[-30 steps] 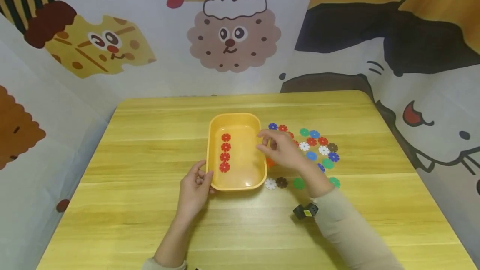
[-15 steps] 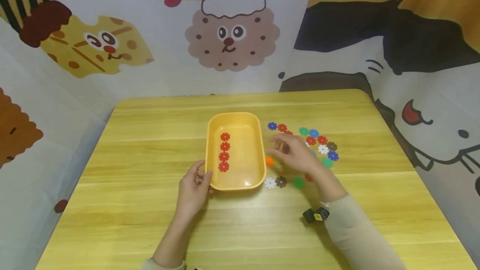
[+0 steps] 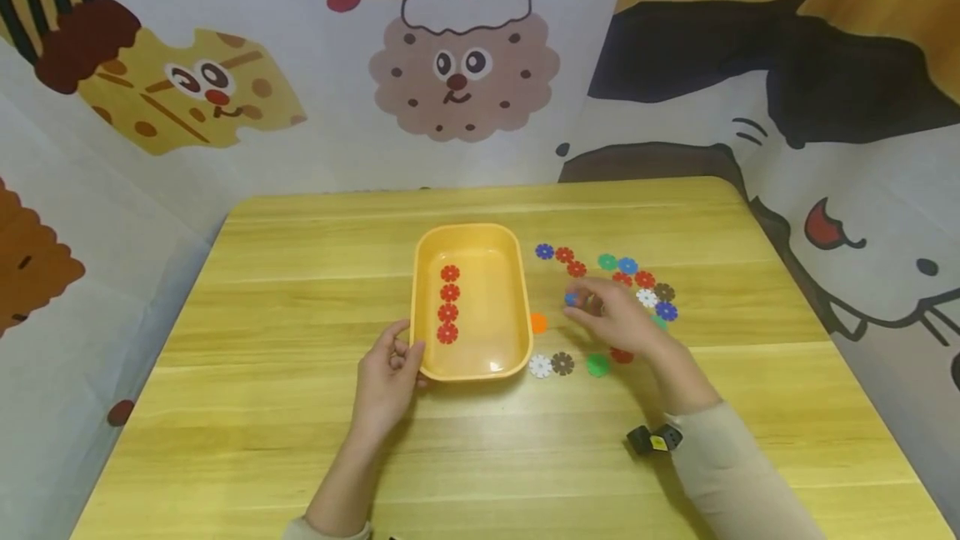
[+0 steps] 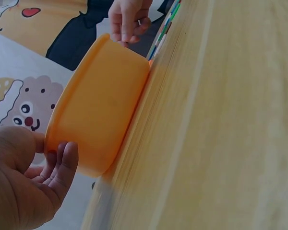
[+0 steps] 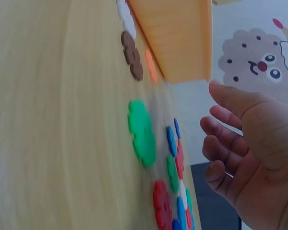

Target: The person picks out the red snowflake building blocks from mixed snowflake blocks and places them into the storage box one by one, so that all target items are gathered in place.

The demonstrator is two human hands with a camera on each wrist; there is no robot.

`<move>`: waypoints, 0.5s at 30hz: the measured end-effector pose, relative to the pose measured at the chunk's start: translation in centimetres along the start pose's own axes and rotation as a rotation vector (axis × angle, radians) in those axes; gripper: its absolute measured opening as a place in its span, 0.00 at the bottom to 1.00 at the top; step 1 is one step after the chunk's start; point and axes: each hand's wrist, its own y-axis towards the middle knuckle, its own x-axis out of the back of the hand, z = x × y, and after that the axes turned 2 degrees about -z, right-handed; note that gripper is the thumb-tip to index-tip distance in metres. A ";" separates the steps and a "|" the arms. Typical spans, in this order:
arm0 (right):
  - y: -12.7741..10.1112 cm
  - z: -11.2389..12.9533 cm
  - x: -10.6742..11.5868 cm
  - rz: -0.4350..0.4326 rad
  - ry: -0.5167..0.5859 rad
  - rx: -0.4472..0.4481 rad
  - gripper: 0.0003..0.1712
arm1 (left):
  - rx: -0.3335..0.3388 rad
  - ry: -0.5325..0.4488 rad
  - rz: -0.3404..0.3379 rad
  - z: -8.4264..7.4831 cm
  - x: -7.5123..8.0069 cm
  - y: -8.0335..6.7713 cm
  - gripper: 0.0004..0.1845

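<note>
A yellow tray [image 3: 465,230] [image 4: 101,110] [image 5: 177,33] sits mid-table with a column of several red flower discs [image 3: 448,303] inside. My left hand [image 3: 390,367] [image 4: 24,182] grips the tray's near left corner, thumb on the rim and fingers on the outer wall. To the right of the tray, my right hand [image 3: 618,319] [image 5: 245,143] hovers over scattered coloured flower discs. Its fingers are loosely curled and hold nothing. Its fingertips are close to a blue disc [image 3: 572,298] [image 5: 170,141]; the right wrist view shows a gap between them.
Loose discs lie right of the tray: orange [image 3: 537,323], white [image 3: 540,367], brown [image 3: 562,363], green [image 3: 597,365] [image 5: 141,129], and a cluster of red, blue, green and white ones [image 3: 637,282]. Cartoon-printed walls enclose the wooden table [image 3: 300,273] on three sides.
My right hand has moved rightward from the tray's right rim to above the scattered discs. The left hand and the tray have stayed put.
</note>
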 end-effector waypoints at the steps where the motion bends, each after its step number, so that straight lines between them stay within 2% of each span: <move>1: -0.1 -0.2 0.1 -0.001 -0.006 -0.003 0.18 | 0.000 0.000 0.000 0.0 0.0 0.0 0.24; 7: -0.7 -1.0 0.6 -0.005 -0.022 -0.025 0.18 | -0.016 0.013 -0.005 -0.1 0.0 0.1 0.24; 15: -2.1 -1.8 0.9 0.016 -0.041 -0.055 0.17 | 0.008 0.019 0.003 -0.1 -0.1 -0.1 0.25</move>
